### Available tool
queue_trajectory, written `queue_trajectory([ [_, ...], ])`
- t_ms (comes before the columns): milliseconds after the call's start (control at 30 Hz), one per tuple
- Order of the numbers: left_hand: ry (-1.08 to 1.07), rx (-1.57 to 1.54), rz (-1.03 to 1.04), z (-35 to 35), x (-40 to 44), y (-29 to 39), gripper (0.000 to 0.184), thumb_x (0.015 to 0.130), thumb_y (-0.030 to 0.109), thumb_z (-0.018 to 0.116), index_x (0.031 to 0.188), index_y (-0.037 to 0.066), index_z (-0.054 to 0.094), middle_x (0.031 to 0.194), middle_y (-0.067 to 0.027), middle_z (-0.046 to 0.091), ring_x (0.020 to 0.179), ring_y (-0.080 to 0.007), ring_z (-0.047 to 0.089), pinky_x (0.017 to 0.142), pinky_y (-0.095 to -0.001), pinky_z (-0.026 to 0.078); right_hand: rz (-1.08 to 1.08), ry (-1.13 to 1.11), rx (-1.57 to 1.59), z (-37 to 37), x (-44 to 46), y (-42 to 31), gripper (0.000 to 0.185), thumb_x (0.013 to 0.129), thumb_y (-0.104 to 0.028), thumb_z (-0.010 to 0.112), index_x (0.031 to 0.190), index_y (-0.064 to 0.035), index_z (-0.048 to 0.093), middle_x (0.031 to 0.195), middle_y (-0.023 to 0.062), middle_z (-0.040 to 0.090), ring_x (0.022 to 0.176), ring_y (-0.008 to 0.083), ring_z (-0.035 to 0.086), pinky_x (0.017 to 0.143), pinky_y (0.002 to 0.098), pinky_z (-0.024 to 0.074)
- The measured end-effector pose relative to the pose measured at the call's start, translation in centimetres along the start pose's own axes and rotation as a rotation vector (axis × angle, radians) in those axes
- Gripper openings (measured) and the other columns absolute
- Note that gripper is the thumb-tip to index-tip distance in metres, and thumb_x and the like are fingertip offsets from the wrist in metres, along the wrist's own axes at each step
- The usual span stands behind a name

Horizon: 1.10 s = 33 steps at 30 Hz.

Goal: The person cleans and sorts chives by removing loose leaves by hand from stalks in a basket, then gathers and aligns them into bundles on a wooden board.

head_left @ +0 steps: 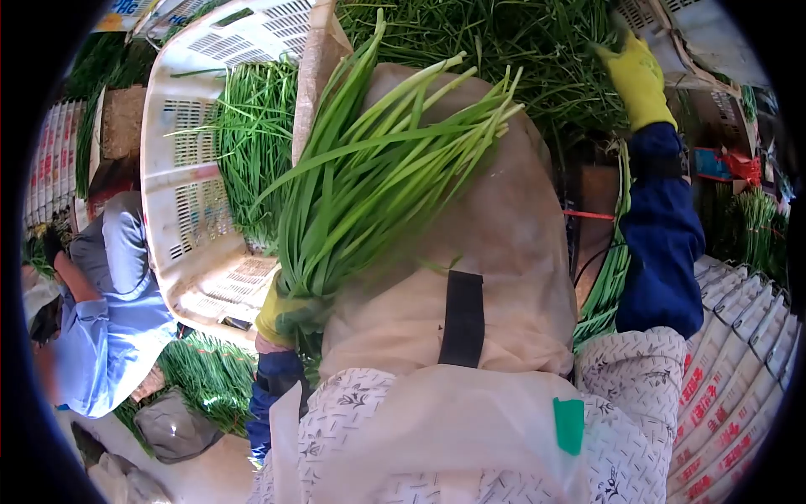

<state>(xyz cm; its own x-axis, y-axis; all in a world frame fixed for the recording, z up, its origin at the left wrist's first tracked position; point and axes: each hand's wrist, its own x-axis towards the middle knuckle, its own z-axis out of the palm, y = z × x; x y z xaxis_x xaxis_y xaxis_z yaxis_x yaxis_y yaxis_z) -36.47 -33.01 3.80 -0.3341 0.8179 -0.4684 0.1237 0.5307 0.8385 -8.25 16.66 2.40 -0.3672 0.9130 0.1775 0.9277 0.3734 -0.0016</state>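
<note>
A loose bunch of garlic chives (361, 185) lies across my covered lap (504, 210), its pale stem ends fanned toward the upper right. My left hand (281, 315), in a yellow glove, is closed around the leafy lower end, and the leaves hide part of its fingers. Stretched out to the upper right, my right hand (640, 82) wears a matching yellow glove. It is at the edge of a heap of loose chives (504, 42). Motion blurs its fingertips, so whether they grip anything does not show.
To my left, a white slotted crate (180, 193) holds more chives (260, 143). Another person (109, 328) sits beyond it. Bundled chives (210, 378) lie below the crate. Stacked white printed packaging (730, 378) stands at my right, with a red and blue item (730, 165) above.
</note>
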Motion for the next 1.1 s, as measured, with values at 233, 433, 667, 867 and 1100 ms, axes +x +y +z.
queue_trajectory([
  [233, -0.017, -0.358, -0.343, -0.7, -0.4, -1.5, 0.044, 0.077, 0.006, 0.068, 0.120, 0.001, 0.056, 0.108, -0.0093, 0.065, 0.086, -0.0191, 0.063, 0.073, -0.0294, 0.052, -0.538, -0.789, 0.655, -2.6, -3.8, -9.2, 0.031, 0.082, -0.012, 0.067, 0.109, 0.0012, 0.063, 0.100, 0.0099, 0.069, 0.089, 0.0167, 0.064, 0.081, 0.0303, 0.0507],
  [433, -0.083, -0.551, -0.370, -1.7, -1.0, -3.4, 0.044, 0.080, 0.003, 0.065, 0.123, 0.000, 0.054, 0.109, -0.0134, 0.064, 0.081, -0.0213, 0.063, 0.064, -0.0294, 0.053, -0.694, -0.525, 0.723, -1.8, -5.2, -8.2, 0.017, 0.080, -0.010, 0.064, 0.096, -0.0069, 0.069, 0.090, 0.0120, 0.068, 0.084, 0.0273, 0.066, 0.074, 0.0347, 0.0520],
  [667, -0.151, 0.182, -0.184, -0.4, 0.5, -0.6, 0.037, 0.087, 0.009, 0.057, 0.123, 0.001, 0.054, 0.114, -0.0123, 0.064, 0.096, -0.0221, 0.063, 0.085, -0.0315, 0.049, -0.236, 0.048, 0.503, 1.1, -0.1, -1.5, 0.025, 0.087, -0.017, 0.064, 0.109, -0.0068, 0.065, 0.097, 0.0088, 0.067, 0.094, 0.0174, 0.063, 0.082, 0.0281, 0.0488],
  [867, -0.065, -0.157, -0.220, -0.8, 0.1, -2.2, 0.037, 0.082, 0.017, 0.063, 0.115, 0.001, 0.060, 0.105, -0.0112, 0.067, 0.094, -0.0212, 0.062, 0.083, -0.0323, 0.049, -0.643, -0.312, 1.023, -2.8, -6.7, -6.0, 0.056, 0.078, -0.015, 0.068, 0.131, -0.0223, 0.052, 0.122, 0.0109, 0.058, 0.108, 0.0329, 0.057, 0.090, 0.0386, 0.0463],
  [1100, -0.148, -0.358, -0.301, -1.1, 0.4, 0.0, 0.043, 0.073, 0.016, 0.069, 0.113, 0.002, 0.059, 0.091, -0.0123, 0.065, 0.067, -0.0174, 0.058, 0.056, -0.0281, 0.047, -0.633, -0.010, 0.734, -3.3, -10.7, -9.1, 0.033, 0.078, -0.014, 0.072, 0.110, -0.0107, 0.066, 0.109, 0.0108, 0.063, 0.103, 0.0293, 0.058, 0.089, 0.0389, 0.0467],
])
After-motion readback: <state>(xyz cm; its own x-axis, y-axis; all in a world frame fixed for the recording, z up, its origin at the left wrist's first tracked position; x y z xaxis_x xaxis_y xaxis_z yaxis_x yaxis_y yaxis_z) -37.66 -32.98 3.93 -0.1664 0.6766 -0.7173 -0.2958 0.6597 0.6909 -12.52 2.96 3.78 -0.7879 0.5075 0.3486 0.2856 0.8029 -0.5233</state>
